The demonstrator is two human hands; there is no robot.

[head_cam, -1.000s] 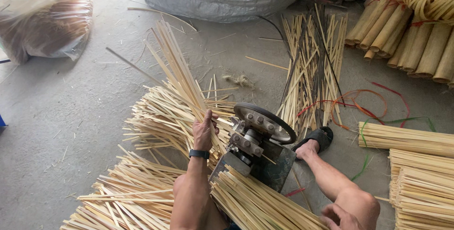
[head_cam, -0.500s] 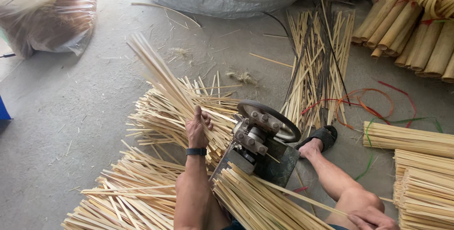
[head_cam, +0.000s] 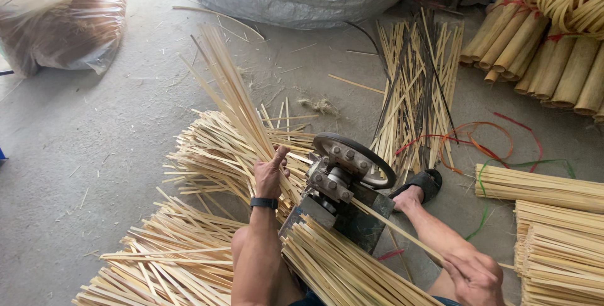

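A small metal splitting machine [head_cam: 343,183] with a black-rimmed wheel stands on the floor between my legs. My left hand [head_cam: 272,172], a dark band on its wrist, grips a fan of split bamboo strips [head_cam: 229,95] rising up and to the left from the machine. My right hand [head_cam: 476,276], at the lower right, holds the near end of a long bamboo strip [head_cam: 393,227] that runs into the machine. A bundle of strips [head_cam: 343,268] lies across my lap.
Heaps of pale split strips [head_cam: 170,255] lie left of the machine. Darker strips [head_cam: 415,86] lie beyond it, tied bundles [head_cam: 553,186] at right, bamboo rolls [head_cam: 547,48] top right. A grey sack [head_cam: 296,1] and a plastic bag [head_cam: 60,23] stand behind. My sandalled foot [head_cam: 420,188] rests beside the machine.
My left hand has kept hold of the strips coming out of the machine. My right hand has come into view at the lower right, holding a strip.
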